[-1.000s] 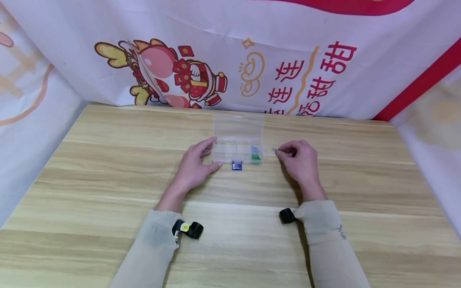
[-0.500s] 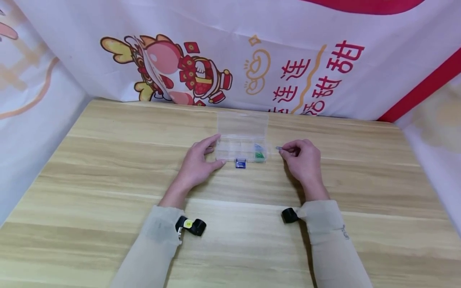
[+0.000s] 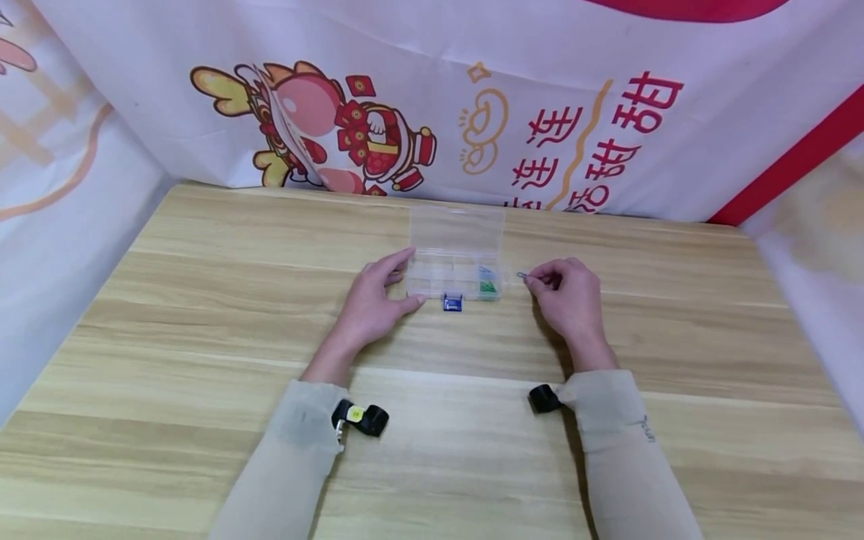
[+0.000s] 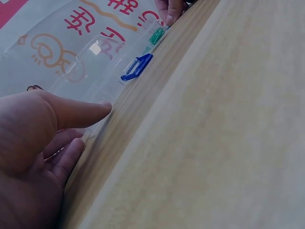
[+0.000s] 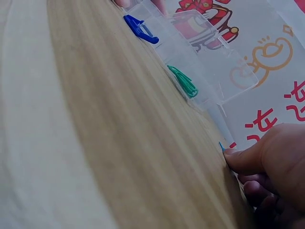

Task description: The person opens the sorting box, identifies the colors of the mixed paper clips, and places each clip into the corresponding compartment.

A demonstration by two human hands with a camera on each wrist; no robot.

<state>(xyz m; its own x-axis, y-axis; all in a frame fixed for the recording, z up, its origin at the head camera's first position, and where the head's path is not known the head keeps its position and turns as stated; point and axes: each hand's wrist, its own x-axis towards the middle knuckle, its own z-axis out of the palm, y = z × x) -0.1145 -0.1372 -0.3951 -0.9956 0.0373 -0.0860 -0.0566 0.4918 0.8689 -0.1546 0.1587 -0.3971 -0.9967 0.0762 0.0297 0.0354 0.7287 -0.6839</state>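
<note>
A clear plastic compartment box lies on the table with its transparent lid raised at the back. My left hand holds the box's left end, thumb at the front edge and fingers at the far side. Green paper clips fill a front compartment at the right end. Behind them are light blue clips. A blue latch hangs out from the front of the box. Just right of the box, my right hand pinches a small blue paper clip between thumb and fingertips; part of it is hidden.
The wood-grain table stretches around both arms. Behind the lid stands a white printed cloth, with more cloth at both sides. A black wrist camera sits on the left sleeve, another camera on the right.
The head view has shifted slightly. In my right fingertips the blue paper clip has turned a little. My left hand stays on the box, which keeps its place.
</note>
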